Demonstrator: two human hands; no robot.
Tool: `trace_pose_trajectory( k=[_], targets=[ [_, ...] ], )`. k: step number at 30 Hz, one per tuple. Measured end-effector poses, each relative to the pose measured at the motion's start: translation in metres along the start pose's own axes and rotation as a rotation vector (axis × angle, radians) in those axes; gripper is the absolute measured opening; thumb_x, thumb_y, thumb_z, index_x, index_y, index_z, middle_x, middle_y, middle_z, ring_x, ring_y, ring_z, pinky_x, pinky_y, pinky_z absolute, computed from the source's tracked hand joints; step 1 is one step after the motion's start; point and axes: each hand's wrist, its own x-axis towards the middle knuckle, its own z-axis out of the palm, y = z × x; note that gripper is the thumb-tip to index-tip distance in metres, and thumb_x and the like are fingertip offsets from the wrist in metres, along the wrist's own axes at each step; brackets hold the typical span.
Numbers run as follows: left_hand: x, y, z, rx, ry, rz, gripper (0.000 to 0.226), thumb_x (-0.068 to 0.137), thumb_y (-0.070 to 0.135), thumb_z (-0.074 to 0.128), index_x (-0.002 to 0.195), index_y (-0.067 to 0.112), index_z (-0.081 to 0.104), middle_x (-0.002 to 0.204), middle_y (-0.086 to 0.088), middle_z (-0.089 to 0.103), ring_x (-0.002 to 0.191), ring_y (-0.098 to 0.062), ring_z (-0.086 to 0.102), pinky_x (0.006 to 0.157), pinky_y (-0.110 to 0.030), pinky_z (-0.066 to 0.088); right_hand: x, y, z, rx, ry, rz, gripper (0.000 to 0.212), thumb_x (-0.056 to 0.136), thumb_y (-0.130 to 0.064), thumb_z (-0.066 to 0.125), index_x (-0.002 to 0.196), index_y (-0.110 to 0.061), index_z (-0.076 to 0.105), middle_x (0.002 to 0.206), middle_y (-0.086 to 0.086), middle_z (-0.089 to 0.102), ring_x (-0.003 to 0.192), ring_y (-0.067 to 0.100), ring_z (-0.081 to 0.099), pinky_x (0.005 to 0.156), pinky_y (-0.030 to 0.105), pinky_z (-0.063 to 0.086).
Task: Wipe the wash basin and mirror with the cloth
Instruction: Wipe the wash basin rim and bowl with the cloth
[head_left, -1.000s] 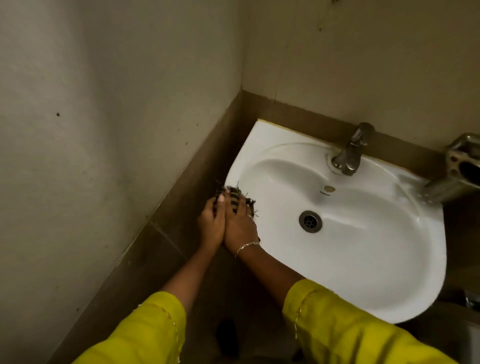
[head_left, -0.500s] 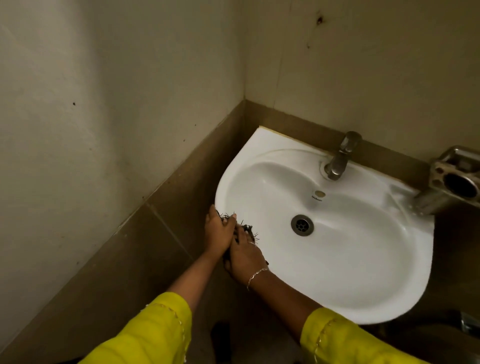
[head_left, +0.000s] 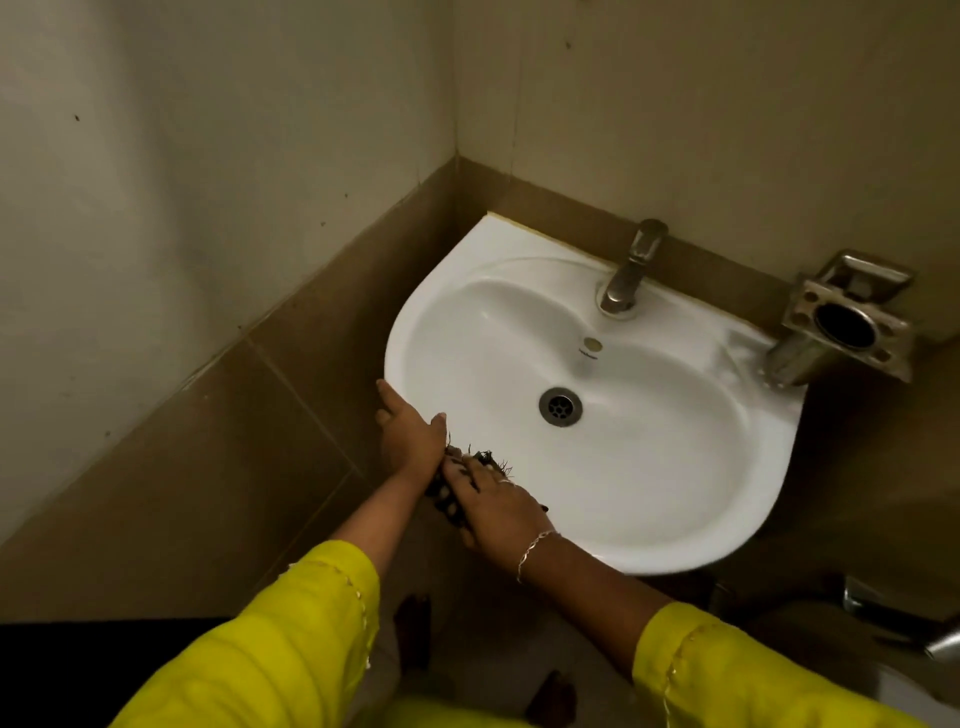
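Note:
The white wash basin is fixed in the corner of a tiled wall. A dark, frayed cloth lies over the basin's front-left rim and partly hangs below it. My right hand lies over the cloth with its fingers curled on it, holding it against the rim. Just to the left, my left hand rests on the rim's outer edge with its fingers straight, and touches the cloth's edge. No mirror is in view.
A steel tap stands at the back of the basin, with the drain in the bowl's middle. A metal holder juts from the wall at the right. Brown tiled walls close in on the left and behind.
Both hands have slid with the cloth along the left rim toward the front. My left hand has come off the cloth onto the rim's edge.

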Motion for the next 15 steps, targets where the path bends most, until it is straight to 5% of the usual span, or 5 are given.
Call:
trace_pose_trajectory(
  k=[15],
  targets=[
    [-0.022,0.007,0.023,0.008,0.193,-0.142,0.079,0.088,0.015,0.054,0.149,0.017,0.003,0.142,-0.023,0.034,0.12,-0.046,0.046,0.097,-0.049,0.039,-0.091,0.088,-0.027,-0.168,-0.13,-0.211,0.091,0.085,-0.02,0.059,0.14,-0.046,-0.01,0.156,0.004,0.015,0.139,0.026,0.028,0.107,0.035,0.033]
  ],
)
